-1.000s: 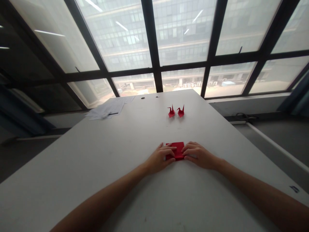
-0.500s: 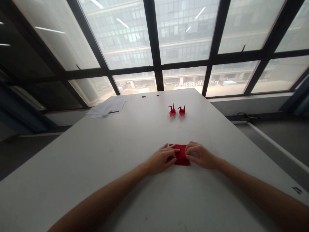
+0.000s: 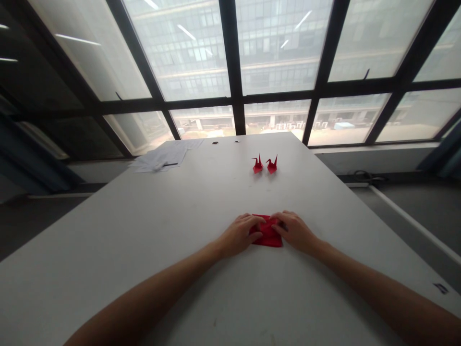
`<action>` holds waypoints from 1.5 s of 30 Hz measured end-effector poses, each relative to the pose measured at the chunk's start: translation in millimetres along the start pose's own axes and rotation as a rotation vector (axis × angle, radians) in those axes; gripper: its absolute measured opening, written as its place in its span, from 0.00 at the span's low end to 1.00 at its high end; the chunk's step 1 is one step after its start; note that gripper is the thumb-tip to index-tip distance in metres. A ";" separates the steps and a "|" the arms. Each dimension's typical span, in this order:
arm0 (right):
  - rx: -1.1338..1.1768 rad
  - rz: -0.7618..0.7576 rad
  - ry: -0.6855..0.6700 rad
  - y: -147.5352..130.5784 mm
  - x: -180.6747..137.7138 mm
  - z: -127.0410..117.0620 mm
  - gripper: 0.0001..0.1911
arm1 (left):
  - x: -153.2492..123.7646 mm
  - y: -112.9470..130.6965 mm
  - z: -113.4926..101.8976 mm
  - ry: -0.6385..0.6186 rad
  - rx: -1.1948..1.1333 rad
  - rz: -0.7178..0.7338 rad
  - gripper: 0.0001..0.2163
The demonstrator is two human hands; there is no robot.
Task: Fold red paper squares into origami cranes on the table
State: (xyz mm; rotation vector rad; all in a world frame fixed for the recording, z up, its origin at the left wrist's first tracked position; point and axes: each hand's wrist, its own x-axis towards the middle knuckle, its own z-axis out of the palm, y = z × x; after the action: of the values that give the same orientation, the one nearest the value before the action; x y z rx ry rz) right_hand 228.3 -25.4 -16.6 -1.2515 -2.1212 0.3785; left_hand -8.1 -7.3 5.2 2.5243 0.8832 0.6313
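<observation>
A folded piece of red paper (image 3: 268, 236) lies on the white table (image 3: 180, 230) in front of me. My left hand (image 3: 239, 234) rests on its left side with curled fingers pinching the paper's top edge. My right hand (image 3: 295, 229) covers the right side, its fingers also bent and pressed onto the paper near the top middle. The fingertips of both hands nearly meet there. Two finished red paper cranes (image 3: 264, 165) stand side by side farther back on the table.
A loose pile of white sheets with a dark pen (image 3: 160, 157) lies at the table's far left corner. Two small dark spots (image 3: 215, 142) sit near the far edge. Large windows with black frames (image 3: 234, 81) rise behind the table.
The red paper has been turned slightly and now lies skewed. Both hands have drawn closer together and their fingers have curled onto its top edge.
</observation>
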 end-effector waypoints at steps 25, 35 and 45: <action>-0.287 -0.038 0.009 -7.2 -9.0 -6.2 0.08 | -11.1 22.9 -4.4 -0.029 0.431 0.056 0.19; -0.354 -0.013 0.020 -17.3 -12.8 -8.2 0.14 | -25.6 41.4 17.2 -0.260 0.311 0.093 0.35; -0.302 -0.073 -0.008 -12.3 -15.4 -6.9 0.11 | -35.4 38.8 26.1 -0.119 0.437 -0.073 0.35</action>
State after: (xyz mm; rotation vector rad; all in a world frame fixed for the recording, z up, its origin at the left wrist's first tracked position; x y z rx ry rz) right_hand 229.8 -45.3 -10.6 -1.3321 -2.2842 0.0307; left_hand -0.4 -64.2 -7.1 2.8547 1.1672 0.2814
